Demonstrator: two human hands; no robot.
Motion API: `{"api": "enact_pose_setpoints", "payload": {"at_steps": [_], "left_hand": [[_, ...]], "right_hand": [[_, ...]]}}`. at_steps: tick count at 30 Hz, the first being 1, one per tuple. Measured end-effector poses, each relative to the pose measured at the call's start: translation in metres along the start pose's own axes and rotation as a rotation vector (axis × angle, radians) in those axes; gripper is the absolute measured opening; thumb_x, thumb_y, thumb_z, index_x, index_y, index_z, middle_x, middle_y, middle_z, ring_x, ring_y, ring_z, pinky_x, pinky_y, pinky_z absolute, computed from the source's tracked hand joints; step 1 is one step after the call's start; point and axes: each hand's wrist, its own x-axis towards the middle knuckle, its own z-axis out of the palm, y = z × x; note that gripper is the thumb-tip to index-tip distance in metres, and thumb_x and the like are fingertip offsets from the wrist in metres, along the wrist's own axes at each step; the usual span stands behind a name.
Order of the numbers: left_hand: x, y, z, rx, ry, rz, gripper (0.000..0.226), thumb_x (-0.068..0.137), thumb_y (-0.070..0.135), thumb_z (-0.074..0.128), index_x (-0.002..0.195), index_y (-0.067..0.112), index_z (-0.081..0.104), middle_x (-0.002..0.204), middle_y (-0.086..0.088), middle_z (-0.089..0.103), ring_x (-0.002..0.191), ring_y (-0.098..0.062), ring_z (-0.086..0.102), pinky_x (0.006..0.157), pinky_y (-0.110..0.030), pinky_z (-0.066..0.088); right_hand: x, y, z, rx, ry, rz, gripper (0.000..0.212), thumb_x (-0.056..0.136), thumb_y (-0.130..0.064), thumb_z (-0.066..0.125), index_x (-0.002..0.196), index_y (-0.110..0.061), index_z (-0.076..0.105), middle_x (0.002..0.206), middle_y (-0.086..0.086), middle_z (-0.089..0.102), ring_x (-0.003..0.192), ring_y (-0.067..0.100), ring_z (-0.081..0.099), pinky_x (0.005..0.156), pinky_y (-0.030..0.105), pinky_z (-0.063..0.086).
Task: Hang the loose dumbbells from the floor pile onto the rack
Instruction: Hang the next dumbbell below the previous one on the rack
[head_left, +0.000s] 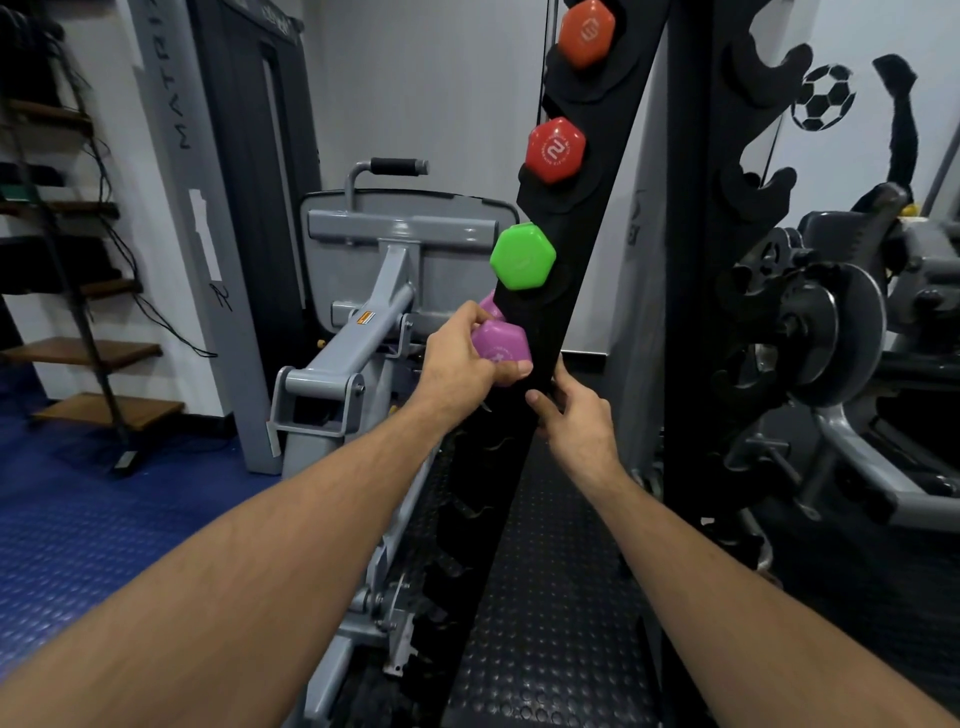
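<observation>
- My left hand (457, 358) has its grip clenched around the purple dumbbell (501, 349), fingers over the handle and thumb under the near head.
- The purple dumbbell sits against the left edge of the black rack (582, 270), at about 7 o'clock from the green dumbbell (522, 255); its far head peeks out just behind the rack's edge.
- I cannot tell whether the purple dumbbell already rests in a rack slot or only leans against it.
- My right hand (574, 421) grips the rack's upright just below the purple dumbbell, thumb on the front face and fingers wrapped round the right edge.
- The two hands are near each other, my left thumb almost touching the spot where my right hand holds the rack.
- Up the sloping rack, toward 1 o'clock, hang the green dumbbell, then a red dumbbell (556, 149), then an orange dumbbell (587, 32) at the top.
- Empty slots run down the rack below my hands, toward 7 o'clock.
- A grey gym machine (363, 312) stands behind the rack at 10 o'clock.
- A black studded mat (550, 597) covers the floor at 6 o'clock, and blue flooring (78, 519) lies at 8 o'clock.
- The floor pile itself is out of view.
</observation>
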Motion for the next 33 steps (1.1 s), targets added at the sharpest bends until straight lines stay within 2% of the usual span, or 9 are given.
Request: {"api": "enact_pose_setpoints", "payload": {"at_steps": [2,4,6,13,21,26,29,33], "left_hand": [[-0.001,-0.001,0.001,-0.005,-0.015,-0.001,0.053,0.065,0.023,0.096,0.101,0.022,0.057,0.105,0.001,0.065,0.091,-0.015,0.067,0.068,-0.022,0.059],[0.0,-0.004,0.0,-0.005,-0.024,-0.007,0.056,0.063,0.029,0.097,0.101,0.023,0.057,0.106,0.0,0.067,0.094,-0.019,0.069,0.077,-0.036,0.063],[0.001,-0.006,-0.002,0.015,-0.043,-0.017,0.057,0.061,0.034,0.098,0.101,0.025,0.058,0.106,0.001,0.069,0.094,-0.018,0.07,0.082,-0.041,0.063],[0.0,-0.005,-0.006,0.009,-0.082,-0.062,0.071,0.063,0.038,0.096,0.123,0.02,0.062,0.108,0.005,0.071,0.096,-0.012,0.071,0.088,-0.036,0.061],[0.004,-0.006,-0.01,0.037,-0.13,-0.078,0.072,0.055,0.045,0.097,0.115,0.02,0.068,0.098,0.003,0.077,0.09,-0.014,0.075,0.087,-0.042,0.062],[-0.001,-0.006,-0.007,0.059,-0.11,-0.053,0.066,0.06,0.042,0.097,0.114,0.018,0.067,0.097,0.004,0.074,0.088,-0.014,0.073,0.085,-0.039,0.062],[-0.002,-0.007,-0.009,0.073,-0.131,-0.038,0.065,0.066,0.043,0.094,0.118,0.018,0.065,0.1,0.004,0.073,0.089,-0.012,0.072,0.085,-0.037,0.062],[-0.015,-0.011,-0.013,-0.03,-0.186,-0.038,0.062,0.081,0.041,0.084,0.134,0.02,0.058,0.111,0.007,0.07,0.101,-0.009,0.069,0.097,-0.038,0.058]], "right_hand": [[0.001,0.001,0.001,0.03,-0.009,0.016,0.067,0.096,-0.035,0.068,0.152,-0.051,0.035,0.123,-0.007,0.074,0.11,0.01,0.07,0.095,0.047,0.06],[0.001,0.002,0.001,0.056,-0.014,0.025,0.068,0.096,-0.03,0.069,0.151,-0.051,0.036,0.127,-0.009,0.072,0.116,0.011,0.069,0.097,0.046,0.059],[0.001,0.002,0.002,0.067,-0.017,0.026,0.067,0.096,-0.028,0.069,0.151,-0.05,0.038,0.127,-0.01,0.072,0.117,0.011,0.068,0.097,0.046,0.059],[-0.001,-0.002,-0.002,0.079,-0.008,0.009,0.063,0.098,-0.022,0.067,0.152,-0.042,0.042,0.125,-0.01,0.073,0.113,0.008,0.069,0.099,0.043,0.058],[-0.001,0.002,0.001,0.099,-0.007,0.014,0.062,0.097,-0.025,0.068,0.15,-0.045,0.043,0.124,-0.012,0.073,0.114,0.006,0.069,0.1,0.043,0.058],[-0.006,0.002,0.001,0.085,0.01,-0.007,0.058,0.098,-0.029,0.068,0.151,-0.038,0.045,0.124,-0.011,0.073,0.112,0.004,0.069,0.1,0.041,0.058],[-0.005,0.002,-0.003,0.107,-0.01,0.0,0.06,0.097,-0.028,0.069,0.152,-0.034,0.046,0.13,-0.009,0.071,0.118,0.006,0.067,0.103,0.043,0.055],[-0.005,0.004,-0.016,0.037,-0.036,0.024,0.064,0.097,-0.036,0.069,0.154,-0.029,0.043,0.139,0.001,0.065,0.128,0.01,0.06,0.112,0.043,0.048]]}}
